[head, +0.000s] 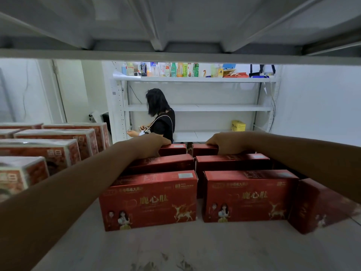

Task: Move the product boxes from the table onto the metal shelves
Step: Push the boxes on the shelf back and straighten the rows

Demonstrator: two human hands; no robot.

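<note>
Grasps rearmost red boxes [173, 149] at 12 o'clock with left hand [157, 140] and right hand [219, 143], likely seating them deep.

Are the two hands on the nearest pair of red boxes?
No: the left hand and right hand hold the rearmost red boxes, behind the nearest red boxes.

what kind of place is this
Probably a stockroom or a shop's back room. Rows of identical red boxes sit on a white metal shelf, and a far rack holds assorted bottles.
</note>
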